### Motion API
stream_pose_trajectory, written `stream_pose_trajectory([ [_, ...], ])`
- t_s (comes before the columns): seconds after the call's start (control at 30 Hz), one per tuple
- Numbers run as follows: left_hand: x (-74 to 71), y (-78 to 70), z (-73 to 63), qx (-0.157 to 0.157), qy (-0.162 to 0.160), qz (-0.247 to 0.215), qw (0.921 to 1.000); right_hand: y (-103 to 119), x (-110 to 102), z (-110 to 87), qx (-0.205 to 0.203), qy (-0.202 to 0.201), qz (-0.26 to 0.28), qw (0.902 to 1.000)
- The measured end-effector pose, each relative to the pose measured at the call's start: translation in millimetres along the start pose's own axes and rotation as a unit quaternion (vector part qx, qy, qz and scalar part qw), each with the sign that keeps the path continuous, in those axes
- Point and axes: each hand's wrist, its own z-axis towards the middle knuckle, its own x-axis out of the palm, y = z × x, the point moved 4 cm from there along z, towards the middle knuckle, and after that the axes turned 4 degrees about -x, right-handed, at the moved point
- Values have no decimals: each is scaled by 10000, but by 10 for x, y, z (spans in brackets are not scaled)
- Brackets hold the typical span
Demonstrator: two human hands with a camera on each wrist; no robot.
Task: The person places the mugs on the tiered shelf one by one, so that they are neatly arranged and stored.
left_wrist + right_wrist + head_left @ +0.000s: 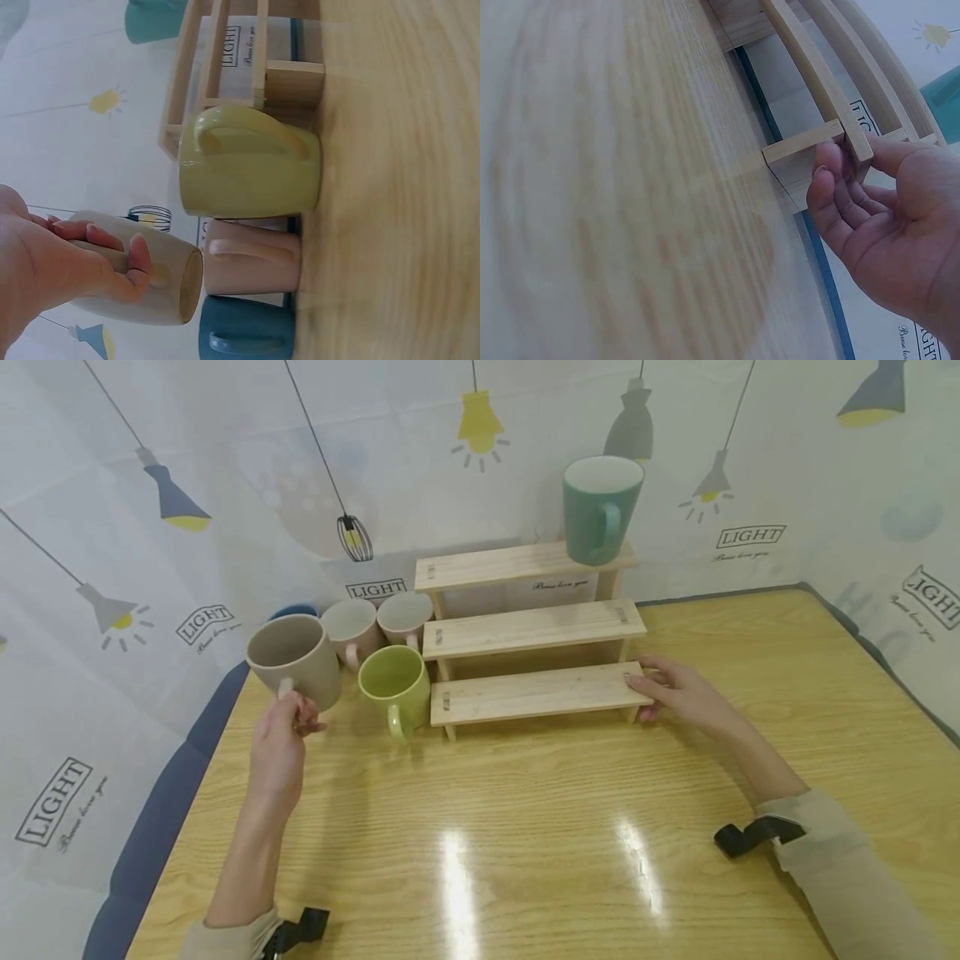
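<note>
My left hand grips a beige mug by its handle. In the left wrist view that mug hangs above the tabletop, its bottom off the wood. A yellow-green mug stands just right of it, handle facing me. My right hand pinches the right end of the lowest board of a three-tier wooden shelf, thumb on top and fingers below. The right wrist view shows the fingers curled under the board's end. On the top tier, at the right, sits a teal mug.
Behind the beige and yellow-green mugs stand a pinkish mug, another pale mug and a blue mug, mostly hidden in the head view. A printed curtain hangs along the back of the wooden table.
</note>
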Motion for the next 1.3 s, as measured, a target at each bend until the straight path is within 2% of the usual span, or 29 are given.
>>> stream_pose_trajectory([
  [0.27,131,-187,-9,661,273,-157,9973,9,-7,10,24,6,27,10000],
  [0.5,328,-305,-11,889,329,-388,9947,45,4,-8,-46,-2,13,10000],
  [0.67,517,-379,12,1027,519,-428,9924,43,4,-13,-19,-30,32,10000],
  [0.9,870,-435,74,1018,532,-366,9927,19,3,-1,-100,-17,-7,9999],
  [1.13,1205,-489,132,1129,677,-82,9913,11,10,-3,-135,2,-46,9999],
  [1.3,1438,-552,209,1384,984,-391,9847,3,4,-3,-113,-14,-43,9999],
])
